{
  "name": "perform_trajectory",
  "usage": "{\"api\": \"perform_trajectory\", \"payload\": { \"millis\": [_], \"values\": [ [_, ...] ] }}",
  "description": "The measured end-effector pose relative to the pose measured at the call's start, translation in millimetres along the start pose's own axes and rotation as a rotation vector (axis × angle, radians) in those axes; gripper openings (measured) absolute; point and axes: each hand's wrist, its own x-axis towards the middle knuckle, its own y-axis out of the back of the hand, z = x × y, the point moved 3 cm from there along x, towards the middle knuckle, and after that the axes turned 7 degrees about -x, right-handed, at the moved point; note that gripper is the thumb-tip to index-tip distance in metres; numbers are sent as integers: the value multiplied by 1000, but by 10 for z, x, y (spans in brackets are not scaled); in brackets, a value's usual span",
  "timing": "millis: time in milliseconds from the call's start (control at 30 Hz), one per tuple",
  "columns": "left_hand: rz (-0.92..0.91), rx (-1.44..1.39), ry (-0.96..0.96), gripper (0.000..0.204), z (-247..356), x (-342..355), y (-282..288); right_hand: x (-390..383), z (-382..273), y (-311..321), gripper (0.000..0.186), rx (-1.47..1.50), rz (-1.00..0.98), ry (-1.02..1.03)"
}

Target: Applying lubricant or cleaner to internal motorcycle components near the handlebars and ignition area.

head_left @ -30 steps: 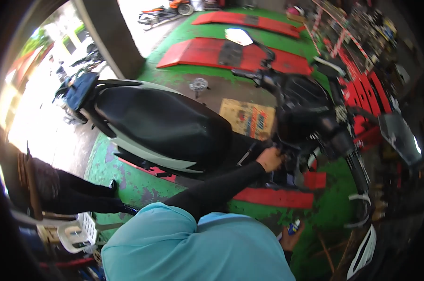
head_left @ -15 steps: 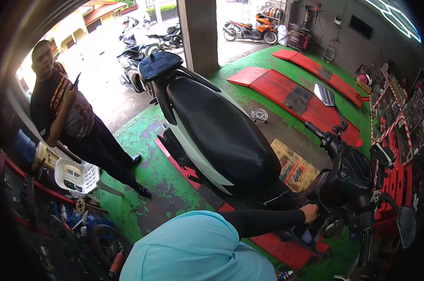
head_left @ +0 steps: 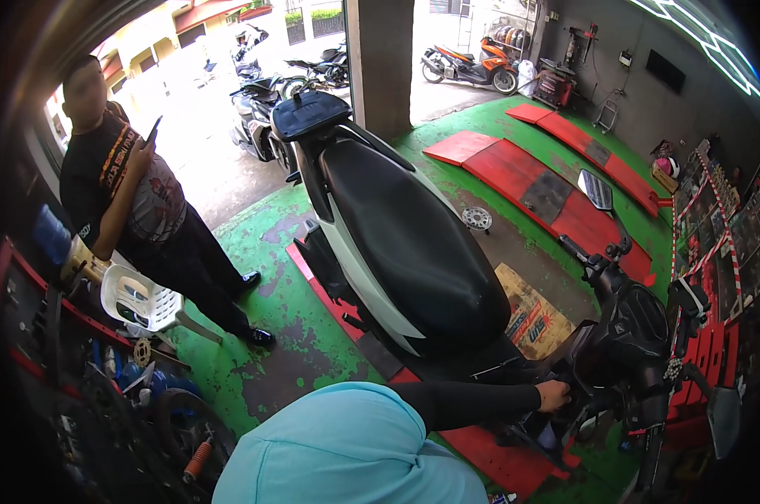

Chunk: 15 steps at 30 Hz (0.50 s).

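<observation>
My left hand (head_left: 554, 396), at the end of a black sleeve (head_left: 481, 405), reaches to the inner front panel of a scooter (head_left: 623, 336), below its handlebar. Its fingers are curled in against the panel, and whatever they hold is hidden there. The scooter's long black seat (head_left: 405, 235) with white side trim lies beyond my arm. A turquoise shirt (head_left: 329, 445) covers my shoulder at the lower edge. My right hand does not show.
A person (head_left: 119, 168) stands at left holding a phone (head_left: 154, 130), beside a white plastic chair (head_left: 144, 298). Red ramps (head_left: 523, 176) lie on the green floor beyond the scooter. A round metal part (head_left: 476, 219) and flattened cardboard (head_left: 531, 315) lie nearer. Mirrors (head_left: 596, 190) jut from the handlebar.
The view has turned slightly left, so the surroundings sit a little farther right. My left hand stays at the scooter's front panel.
</observation>
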Motion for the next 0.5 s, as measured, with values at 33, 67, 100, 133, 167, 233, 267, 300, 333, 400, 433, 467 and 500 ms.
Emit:
{"api": "perform_trajectory", "payload": {
  "millis": [33,67,100,133,167,233,267,300,333,400,433,467,500],
  "values": [
    [-3,0,-2,28,3,-22,-17,-3,19,15,77,-6,4,-9],
    [-5,1,0,27,16,-26,-38,11,23,31,77,-10,9,-17],
    [-10,3,3,26,35,-19,-65,20,31,49,77,-15,16,-28],
    [-1,2,4,26,-9,-4,-85,16,22,54,77,-20,10,-29],
    [43,19,-20,26,-36,26,-101,6,15,62,77,-24,5,-33],
    [90,34,-39,26,-79,73,-104,-72,28,60,77,-36,-5,-46],
    [96,100,-62,29,-90,108,-101,-115,34,60,76,-41,-10,-52],
    [97,167,-88,31,-80,147,-96,-130,39,75,76,-46,-8,-61],
    [97,168,-89,31,-104,159,-65,-143,42,89,76,-51,-6,-68],
    [7,109,-38,27,-126,172,-20,-163,53,124,76,-60,0,-86],
    [3,111,-41,27,-101,166,-5,-169,63,146,76,-64,6,-96],
    [8,73,0,28,-107,139,30,-171,70,167,76,-67,11,-104],
    [-13,40,39,28,-23,70,42,-219,115,196,76,-68,33,-133]
  ]
}}
